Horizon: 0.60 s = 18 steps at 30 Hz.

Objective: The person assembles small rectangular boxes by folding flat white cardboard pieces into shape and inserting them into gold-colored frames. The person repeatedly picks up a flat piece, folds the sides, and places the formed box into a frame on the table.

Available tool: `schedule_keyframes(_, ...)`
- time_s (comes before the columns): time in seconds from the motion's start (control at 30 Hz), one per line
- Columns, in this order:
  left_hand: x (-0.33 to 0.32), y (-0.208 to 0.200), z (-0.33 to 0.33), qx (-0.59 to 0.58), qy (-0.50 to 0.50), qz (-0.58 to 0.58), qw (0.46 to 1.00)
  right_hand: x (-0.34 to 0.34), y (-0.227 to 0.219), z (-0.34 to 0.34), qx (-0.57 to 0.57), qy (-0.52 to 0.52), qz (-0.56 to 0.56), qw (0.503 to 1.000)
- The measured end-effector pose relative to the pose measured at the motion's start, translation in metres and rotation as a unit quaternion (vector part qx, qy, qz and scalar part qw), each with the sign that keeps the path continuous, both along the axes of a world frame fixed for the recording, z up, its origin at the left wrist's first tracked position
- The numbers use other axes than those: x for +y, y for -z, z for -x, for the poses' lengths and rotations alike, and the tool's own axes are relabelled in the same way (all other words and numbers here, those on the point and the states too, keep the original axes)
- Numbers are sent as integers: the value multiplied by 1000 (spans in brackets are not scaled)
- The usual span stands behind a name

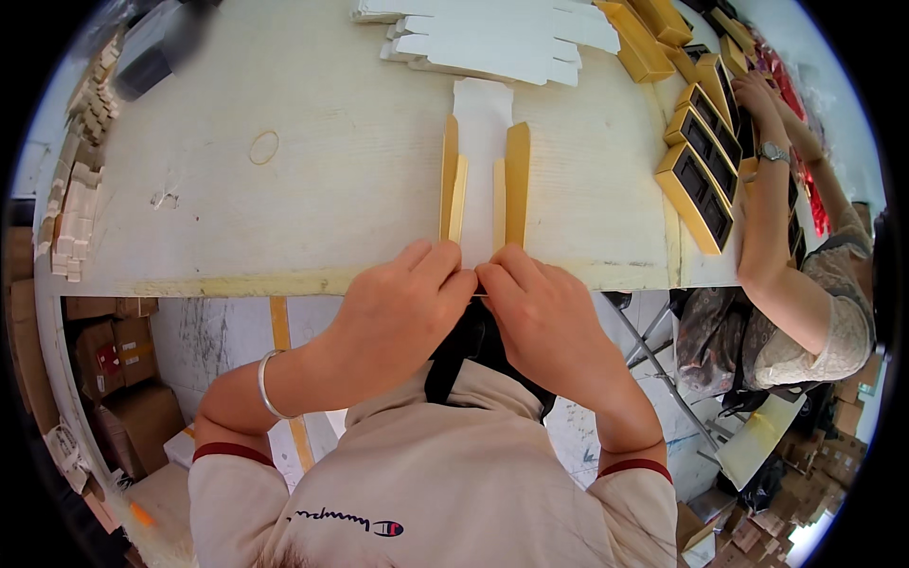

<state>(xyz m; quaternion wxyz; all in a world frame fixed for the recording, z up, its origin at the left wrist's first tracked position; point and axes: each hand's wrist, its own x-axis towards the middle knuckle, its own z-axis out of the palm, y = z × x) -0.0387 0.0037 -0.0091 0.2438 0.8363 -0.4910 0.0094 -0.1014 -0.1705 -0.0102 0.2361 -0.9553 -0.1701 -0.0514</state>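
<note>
A partly folded cardboard box (485, 180) lies lengthwise before me at the table's front edge. Its inner face is white, its gold long sides stand up, and a white flap lies flat at the far end. My left hand (407, 292) pinches the near end at its left corner. Close beside it, my right hand (542, 301) grips the right corner, fingers curled and nearly touching the left ones. Both hands hide most of that near end.
Flat white box blanks (488, 38) are stacked beyond the box. Gold boxes with black inserts (699, 194) stand at the right, where a co-worker's hand (757, 99) reaches among them. A rubber band (264, 148) lies on the table (312, 208); pale folded pieces (78, 222) line its left edge.
</note>
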Motion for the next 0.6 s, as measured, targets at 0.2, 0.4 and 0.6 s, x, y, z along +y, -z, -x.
schedule_keyframes(0.2,-2,-9,-4,12,22,-83,996,0,2,2,39,35,-32,998)
schedule_keyframes(0.4,11,-28,-44,-7,100,-117,988,-53,-5,-16,-146,1,39,989)
schedule_keyframes(0.6,5,-43,-31,-72,-4,7,997,-10,-6,-10,-99,60,8,993)
